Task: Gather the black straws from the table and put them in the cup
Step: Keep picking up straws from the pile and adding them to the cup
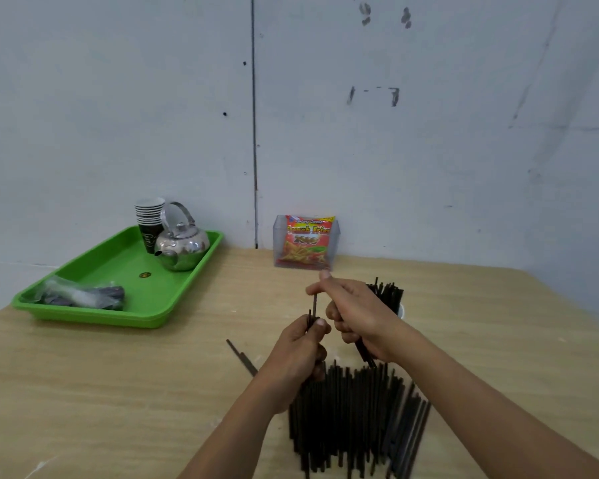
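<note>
wooden tabletop [118,392] carries: green tray [94,318] far left, clear snack box [306,242] at wall, cup [400,311], straw pile [353,416] near front edge.

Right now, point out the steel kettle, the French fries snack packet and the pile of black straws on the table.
steel kettle [184,245], head view, on its rounded shiny body.
French fries snack packet [306,242], head view, on its printed front.
pile of black straws [353,409], head view, on the pile's middle.

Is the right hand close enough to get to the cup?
Probably yes: the right hand is just in front of the cup, nothing shows between them, and it holds a bundle of straws.
</note>
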